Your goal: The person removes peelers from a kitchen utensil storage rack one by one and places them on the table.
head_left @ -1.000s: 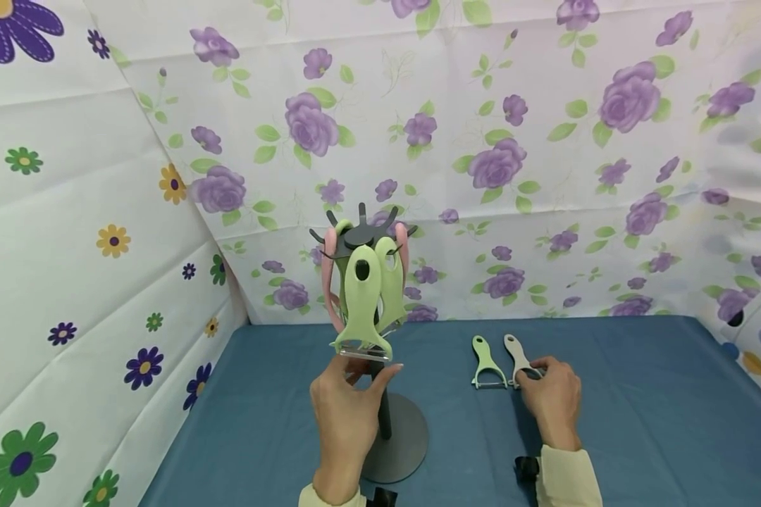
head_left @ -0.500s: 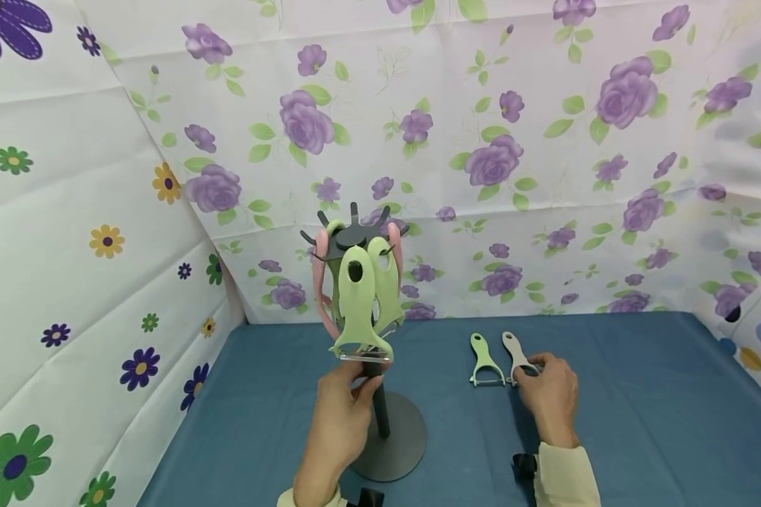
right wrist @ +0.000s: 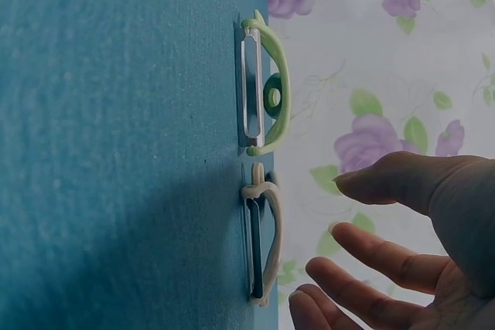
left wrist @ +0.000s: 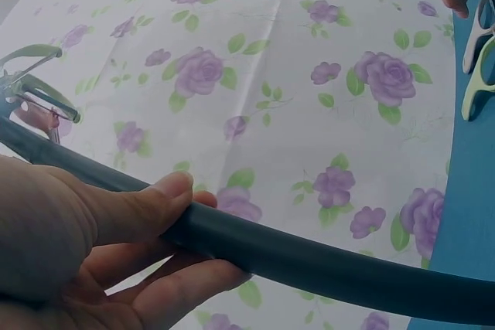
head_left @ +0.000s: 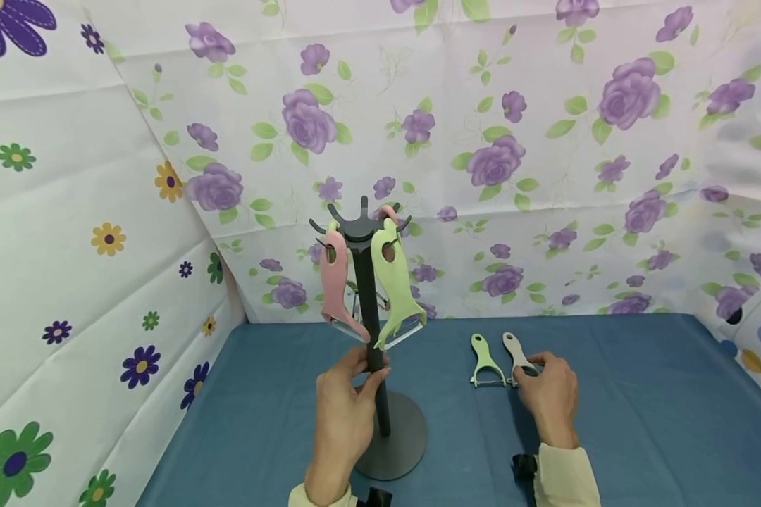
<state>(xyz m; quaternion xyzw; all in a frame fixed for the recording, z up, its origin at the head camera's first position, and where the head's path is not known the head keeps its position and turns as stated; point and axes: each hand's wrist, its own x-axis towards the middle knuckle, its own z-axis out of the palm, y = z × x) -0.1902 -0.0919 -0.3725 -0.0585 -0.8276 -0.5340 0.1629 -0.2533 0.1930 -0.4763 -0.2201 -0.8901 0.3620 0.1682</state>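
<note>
In the head view, my left hand [head_left: 344, 415] pinches the dark pole of a peeler stand [head_left: 366, 296] just below the hanging peelers. The left wrist view shows my thumb and fingers around that pole [left wrist: 255, 245]. A pink peeler [head_left: 335, 282] and a green peeler [head_left: 396, 285] hang from the front hooks, with others partly hidden behind. My right hand [head_left: 550, 398] hovers over a white peeler [head_left: 517, 355] on the table. In the right wrist view its fingers are loosely spread, apart from the white peeler [right wrist: 274, 233], and hold nothing.
Left of the white peeler, a green peeler [head_left: 485, 360] lies on the blue tablecloth [head_left: 647, 415]. The stand's round grey base [head_left: 402, 443] rests on the table. Flowered cloth [head_left: 545, 232] hangs behind, and another patterned cloth [head_left: 133, 282] at the left.
The stand's top has turned: a green peeler that faced me has moved round, and a pink one now hangs at the front left. My left hand shifted slightly on the pole; the right stayed put.
</note>
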